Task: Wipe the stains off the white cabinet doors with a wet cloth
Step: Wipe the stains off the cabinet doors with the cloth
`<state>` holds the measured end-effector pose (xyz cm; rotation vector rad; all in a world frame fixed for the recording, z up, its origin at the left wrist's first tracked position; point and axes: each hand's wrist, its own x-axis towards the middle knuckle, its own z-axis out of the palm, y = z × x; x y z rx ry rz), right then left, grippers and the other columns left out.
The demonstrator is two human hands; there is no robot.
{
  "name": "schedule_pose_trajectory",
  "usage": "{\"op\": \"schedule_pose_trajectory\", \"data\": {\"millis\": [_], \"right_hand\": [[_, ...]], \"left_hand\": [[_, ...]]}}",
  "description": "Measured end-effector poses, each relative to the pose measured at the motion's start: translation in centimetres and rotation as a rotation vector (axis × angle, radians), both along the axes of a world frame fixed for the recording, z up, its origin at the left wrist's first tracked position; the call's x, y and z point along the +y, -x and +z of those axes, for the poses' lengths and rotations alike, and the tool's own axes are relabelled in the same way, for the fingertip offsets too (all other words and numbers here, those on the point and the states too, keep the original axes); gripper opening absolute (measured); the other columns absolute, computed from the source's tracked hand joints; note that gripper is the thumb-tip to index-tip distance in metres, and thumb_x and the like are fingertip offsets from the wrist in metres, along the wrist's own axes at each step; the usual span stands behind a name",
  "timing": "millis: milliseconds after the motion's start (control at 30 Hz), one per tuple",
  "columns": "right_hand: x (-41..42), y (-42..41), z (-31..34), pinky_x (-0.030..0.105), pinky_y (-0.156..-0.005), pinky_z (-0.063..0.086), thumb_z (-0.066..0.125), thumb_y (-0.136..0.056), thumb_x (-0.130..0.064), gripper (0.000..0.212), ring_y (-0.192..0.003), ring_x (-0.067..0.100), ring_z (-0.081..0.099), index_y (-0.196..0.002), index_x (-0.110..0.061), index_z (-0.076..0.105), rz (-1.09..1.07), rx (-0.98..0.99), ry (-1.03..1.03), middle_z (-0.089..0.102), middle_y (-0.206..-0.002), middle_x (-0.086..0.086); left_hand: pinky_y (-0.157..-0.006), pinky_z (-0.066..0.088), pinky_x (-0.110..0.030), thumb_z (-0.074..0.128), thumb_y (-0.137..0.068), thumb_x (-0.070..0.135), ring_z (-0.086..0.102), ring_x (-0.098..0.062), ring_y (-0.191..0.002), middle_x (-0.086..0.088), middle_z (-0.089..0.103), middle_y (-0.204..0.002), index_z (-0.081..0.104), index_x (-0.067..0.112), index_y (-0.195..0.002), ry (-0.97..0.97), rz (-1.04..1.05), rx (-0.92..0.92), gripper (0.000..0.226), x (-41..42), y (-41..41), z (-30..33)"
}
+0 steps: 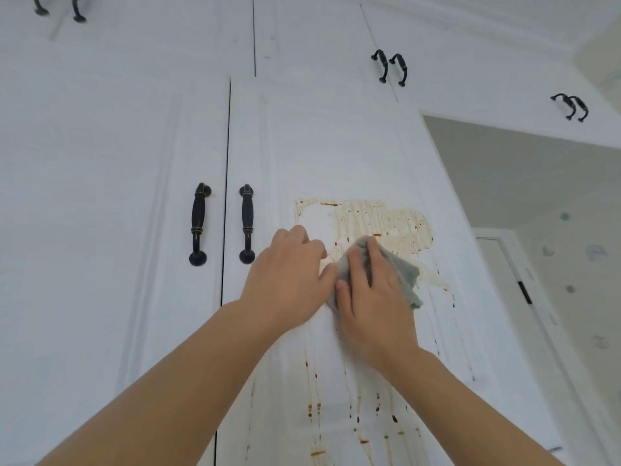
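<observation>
Spanning most of the view, the white cabinet doors [111, 203] are flat painted panels with shallow moulded frames; a thin dark vertical seam separates the left door from the right door [336, 146]. Smaller upper doors [302, 35] sit above them, carrying dark curved pulls [389, 67].

A smeared tan-brown stain [379, 218] covers a roughly rectangular patch on the right door, streaked vertically, with one wiped, whiter area at its upper left. Thin brown drip trails [314, 408] with darker reddish dots run straight down the panel below it.

Two dark bar handles [200, 225], turned in shape with round mounting feet, stand upright on either side of the seam, their long axes vertical.

The left hand [289, 274] lies palm-down against the right door, fingers extended and close together, holding nothing; its fingertips reach the wiped area.

The right hand [369, 290] presses a grey cloth [405, 272] flat against the door, fingers spread over it. The cloth is soft and crumpled, with a greenish edge at its lower right, and appears damp, though motion blur prevents confirmation. Its long axis runs diagonally from upper left to lower right. It lies under the right palm, just beside the left thumb, overlapping the lower edge of the stain.
</observation>
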<state>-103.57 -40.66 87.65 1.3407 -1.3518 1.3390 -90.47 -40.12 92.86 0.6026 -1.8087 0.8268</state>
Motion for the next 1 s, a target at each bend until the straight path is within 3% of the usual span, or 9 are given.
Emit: {"op": "schedule_pose_trajectory", "data": {"millis": [67,133,267,367,567,733,833,1000], "right_hand": [[-1.7,0.2,0.3,0.028,-0.112,-0.008,-0.009,-0.081,-0.051,0.07,-0.145,0.013,-0.008,-0.144,-0.022,-0.012,-0.042,0.032,0.005,-0.019,-0.154,-0.006],[-2.4,0.2,1.6,0.027,-0.109,-0.014,-0.013,-0.078,-0.051,0.067,-0.143,0.008,-0.013,-0.141,-0.027,-0.019,-0.06,0.064,0.021,-0.025,-0.15,-0.012],[-2.3,-1.5,5.8,0.026,-0.11,-0.013,0.003,-0.093,-0.047,0.061,-0.143,0.007,-0.011,-0.149,-0.025,-0.01,-0.026,0.195,0.03,-0.021,-0.153,-0.015],[-2.6,-3.5,8.7,0.028,-0.112,-0.011,0.019,-0.101,-0.036,0.057,-0.144,0.006,-0.01,-0.15,-0.022,-0.006,0.016,0.318,0.015,-0.014,-0.157,-0.01],[-3.3,-3.8,11.3,0.036,-0.115,-0.008,0.018,-0.1,-0.041,0.053,-0.144,0.008,-0.007,-0.151,-0.03,0.006,0.057,0.472,0.024,-0.008,-0.158,-0.013],[-2.5,3.2,11.5,0.041,-0.114,-0.007,0.019,-0.1,-0.043,0.051,-0.144,0.005,-0.007,-0.149,-0.038,0.006,0.056,0.321,0.061,-0.01,-0.157,-0.014],[-2.0,8.1,10.9,0.042,-0.114,-0.005,0.019,-0.1,-0.043,0.051,-0.144,0.004,-0.008,-0.148,-0.041,0.005,0.016,0.23,0.053,-0.01,-0.157,-0.014],[-1.4,12.9,10.5,0.046,-0.114,-0.003,0.02,-0.099,-0.045,0.05,-0.144,0.008,-0.01,-0.147,-0.045,0.006,-0.005,0.117,0.063,-0.013,-0.157,-0.011]], "left_hand": [[-0.075,0.038,-0.026,0.038,-0.092,0.033,0.049,-0.018,-0.104,0.0,0.054,-0.107,0.063,0.015,-0.109,0.206,-0.055,0.039,0.035,-0.7,-1.7,0.8],[-0.071,0.038,-0.028,0.036,-0.084,0.03,0.057,-0.024,-0.094,-0.004,0.061,-0.097,0.068,0.01,-0.096,0.361,-0.102,0.106,0.04,-1.8,-3.4,1.7],[-0.08,0.034,-0.025,0.037,-0.083,0.026,0.047,-0.012,-0.104,0.0,0.061,-0.108,0.067,0.011,-0.103,0.301,-0.197,0.217,0.038,-3.4,-5.5,2.6],[-0.082,0.033,-0.023,0.035,-0.082,0.027,0.048,-0.015,-0.099,-0.004,0.062,-0.099,0.066,0.01,-0.1,0.41,-0.151,0.178,0.039,-3.9,-5.3,3.1],[-0.083,0.032,-0.023,0.028,-0.08,0.034,0.047,-0.017,-0.102,0.001,0.06,-0.104,0.063,0.013,-0.103,0.382,-0.165,0.271,0.046,-2.7,-2.8,4.5],[-0.092,0.033,-0.03,0.03,-0.083,0.033,0.044,-0.015,-0.116,0.003,0.057,-0.12,0.062,0.015,-0.111,0.329,-0.087,0.249,0.046,-2.2,0.5,5.5],[-0.109,0.018,-0.033,0.027,-0.082,0.034,0.037,-0.01,-0.124,0.003,0.054,-0.129,0.061,0.015,-0.116,0.29,0.006,0.234,0.051,-2.1,1.5,5.6],[-0.111,0.011,-0.033,0.019,-0.082,0.041,0.034,-0.013,-0.131,0.002,0.05,-0.136,0.059,0.016,-0.12,0.258,0.119,0.238,0.061,-2.6,0.8,5.3]]}}
